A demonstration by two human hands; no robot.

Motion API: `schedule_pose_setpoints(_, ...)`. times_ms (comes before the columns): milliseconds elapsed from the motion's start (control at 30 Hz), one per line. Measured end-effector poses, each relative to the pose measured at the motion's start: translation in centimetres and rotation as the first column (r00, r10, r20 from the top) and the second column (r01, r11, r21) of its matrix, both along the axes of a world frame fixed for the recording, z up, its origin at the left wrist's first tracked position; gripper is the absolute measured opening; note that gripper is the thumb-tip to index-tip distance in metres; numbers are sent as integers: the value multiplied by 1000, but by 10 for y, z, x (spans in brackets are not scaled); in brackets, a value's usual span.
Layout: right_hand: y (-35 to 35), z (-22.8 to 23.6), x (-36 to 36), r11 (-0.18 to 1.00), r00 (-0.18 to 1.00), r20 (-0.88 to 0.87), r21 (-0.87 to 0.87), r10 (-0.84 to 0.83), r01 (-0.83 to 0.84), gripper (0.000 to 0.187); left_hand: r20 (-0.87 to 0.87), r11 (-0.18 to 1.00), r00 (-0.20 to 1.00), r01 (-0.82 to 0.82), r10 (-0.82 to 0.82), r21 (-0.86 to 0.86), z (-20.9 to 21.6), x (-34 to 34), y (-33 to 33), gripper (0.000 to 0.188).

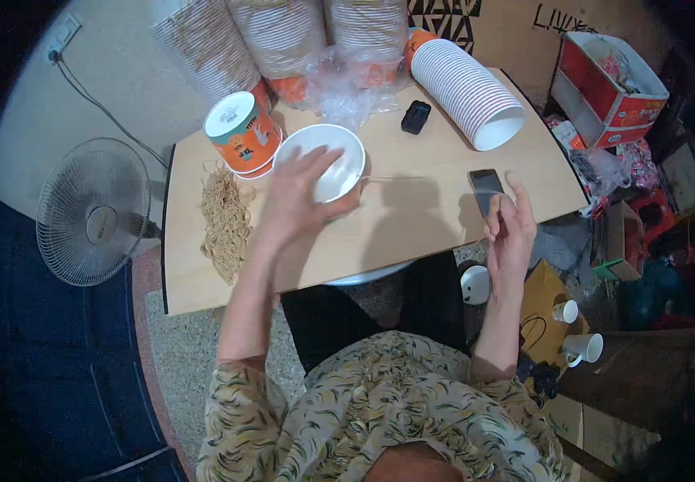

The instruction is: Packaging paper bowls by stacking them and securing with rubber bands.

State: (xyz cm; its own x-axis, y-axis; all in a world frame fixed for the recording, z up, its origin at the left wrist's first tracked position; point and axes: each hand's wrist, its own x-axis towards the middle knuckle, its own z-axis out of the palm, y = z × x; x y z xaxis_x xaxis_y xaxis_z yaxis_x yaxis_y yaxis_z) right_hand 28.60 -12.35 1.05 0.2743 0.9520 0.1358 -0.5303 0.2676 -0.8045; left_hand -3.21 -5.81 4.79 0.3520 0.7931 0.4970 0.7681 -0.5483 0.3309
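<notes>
A white paper bucket (350, 171) stands with its mouth up near the middle of the table. My left hand (301, 195) is on it, the fingers across its mouth and the thumb against its near side. From the bucket's right side a thin tan strand (391, 177) sticks out over the table. My right hand (511, 227) hovers at the table's front right edge, fingers loosely bent and apart, with nothing visible in them. Just beyond it lies a dark phone (486, 186). A bundle of tan strings (225, 222) rests left of my left forearm.
Orange printed buckets (244, 145) stand at the left, one with a white top. A long stack of paper buckets (468, 92) lies at the back right, beside a small black object (416, 117). Bagged stacks (279, 40) line the back; a fan (98, 213) stands left.
</notes>
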Motion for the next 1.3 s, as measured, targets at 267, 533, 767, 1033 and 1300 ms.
schedule_pose_setpoints(267, -6, -12, -24, 968, 970, -106, 150, 218, -201, 43, -202, 988, 968, -155, 148, -22, -26, -37, -20, 28)
schedule_pose_setpoints(533, -18, -6, -76, 925, 706, 685, 126, 180, -359, 54, 497, 931, 859, 276, -128, -238, -34, 50, -51, 39)
schedule_pose_setpoints(767, -21, -5, -79, 892, 624, 761, 141, 180, -429, 56, 914, 528, 382, 753, 135, -393, -47, 57, -63, 42)
schedule_pose_setpoints(1033, -15, -17, -62, 944, 630, 768, 114, 115, -311, 56, 766, 585, 572, 526, 294, -617, -47, 20, -73, 17)
schedule_pose_setpoints(1300, -26, -4, -87, 910, 41, 913, 407, -405, -73, 39, 498, 774, 865, 272, 64, -572, -56, 25, -91, 10)
